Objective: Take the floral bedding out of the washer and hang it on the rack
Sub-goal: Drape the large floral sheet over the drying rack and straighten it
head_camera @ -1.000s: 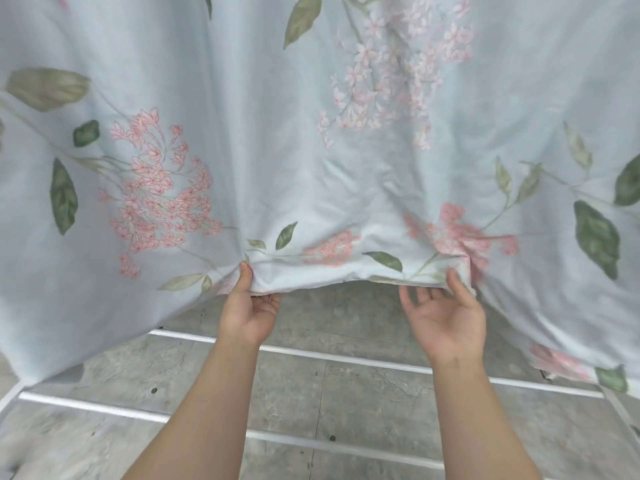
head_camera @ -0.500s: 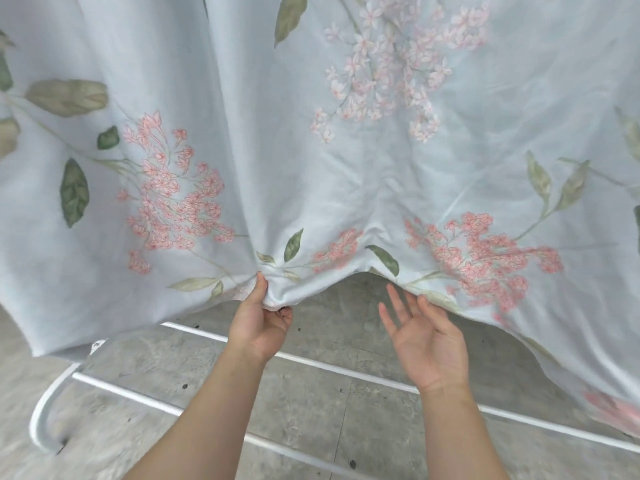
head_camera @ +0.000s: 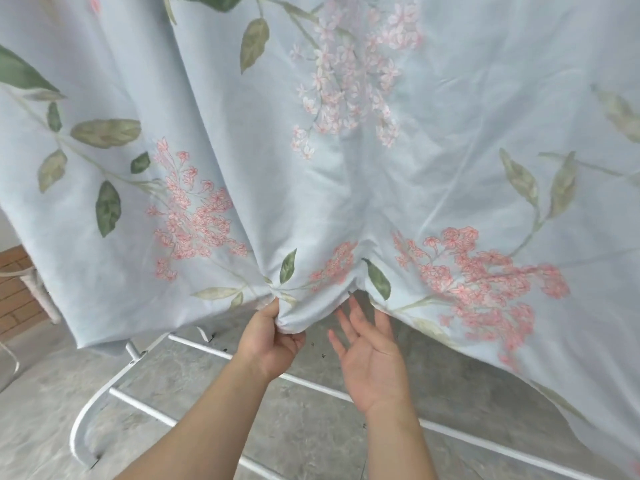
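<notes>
Floral bedding (head_camera: 346, 174) is already hanging in front of the person as a wide sheet. Its top edge is lying out of frame, and its lower hem is ending just above the white rails of the rack (head_camera: 138, 404) and the grey tiled floor (head_camera: 311, 427).

Change noted: a second ago both hands were holding the hem, spaced apart. The right hand (head_camera: 372, 362) has since let go and is now staying free, while the left hand (head_camera: 273, 341) is keeping its hold. The gathered bunch of hem at the left hand is looking tighter than before. More of the rack's curved end and a strip of brick wall (head_camera: 14, 292) are coming into view on the left.

Reading: the washer step appears done. The work is now looking like straightening the drape, with the right hand probably moving to a new hold along the hem.

Pose, left: the forearm is reaching up from lower left. The thumb (head_camera: 272, 308) is lying on the near face of the cloth, and the curled fingers are pinching a fold of hem against it.

Pose, right: the palm is facing up and toward the camera. The fingers (head_camera: 356, 315) are spread and straight, with their tips just under the hem. Contact with the cloth cannot be told
</notes>
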Motion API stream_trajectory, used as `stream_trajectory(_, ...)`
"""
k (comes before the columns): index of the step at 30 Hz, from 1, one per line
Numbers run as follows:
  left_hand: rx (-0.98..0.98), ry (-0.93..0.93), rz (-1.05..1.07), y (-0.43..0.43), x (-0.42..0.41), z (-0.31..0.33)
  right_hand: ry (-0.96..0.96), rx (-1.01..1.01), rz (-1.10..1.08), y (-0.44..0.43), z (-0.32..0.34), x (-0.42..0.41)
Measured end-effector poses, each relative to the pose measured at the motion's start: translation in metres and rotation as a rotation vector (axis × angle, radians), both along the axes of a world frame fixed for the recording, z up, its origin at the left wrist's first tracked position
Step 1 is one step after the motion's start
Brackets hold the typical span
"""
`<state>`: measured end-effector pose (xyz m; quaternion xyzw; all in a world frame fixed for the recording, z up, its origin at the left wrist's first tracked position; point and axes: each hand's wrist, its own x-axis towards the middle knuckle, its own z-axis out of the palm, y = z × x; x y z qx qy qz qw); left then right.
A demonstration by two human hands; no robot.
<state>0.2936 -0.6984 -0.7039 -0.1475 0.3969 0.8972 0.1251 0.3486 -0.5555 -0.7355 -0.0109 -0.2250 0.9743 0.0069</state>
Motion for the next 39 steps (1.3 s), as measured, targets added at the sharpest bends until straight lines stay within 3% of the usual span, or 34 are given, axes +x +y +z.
stream_trajectory(4,0.005,0.009,-0.053,0.003,-0.008,-0.005,-0.012,-0.104,-0.109,0.011,-0.008,-0.011)
stream_trajectory(8,-0.037,0.023,-0.083,-0.001,-0.015,-0.002,-0.004,-0.005,-0.089,0.015,-0.011,-0.020)
stream_trajectory(12,-0.012,0.015,-0.131,-0.010,-0.024,-0.004,0.123,0.060,-0.033,-0.016,-0.006,-0.032)
stream_trajectory(16,-0.056,-0.020,-0.173,-0.014,-0.033,-0.008,0.094,-0.050,-0.142,-0.012,0.002,-0.037)
stream_trajectory(20,-0.094,-0.046,-0.142,-0.022,-0.044,-0.013,0.199,-0.203,-0.165,0.003,0.005,-0.037)
stream_trajectory(24,-0.026,-0.027,-0.116,-0.025,-0.052,-0.016,0.189,0.093,-0.012,-0.033,-0.001,-0.036)
stream_trajectory(28,-0.013,-0.017,-0.156,-0.024,-0.052,-0.013,0.106,0.259,-0.029,-0.061,-0.009,-0.038)
stream_trajectory(31,0.133,0.015,-0.116,-0.033,-0.054,-0.010,-0.010,0.319,-0.156,-0.056,-0.001,-0.044)
stream_trajectory(36,0.616,0.172,-0.085,-0.066,-0.065,0.007,-0.136,0.262,-0.342,-0.036,0.005,-0.050)
stream_trajectory(39,0.735,0.262,-0.067,-0.077,-0.070,0.014,-0.167,0.271,-0.378,-0.039,0.008,-0.051)
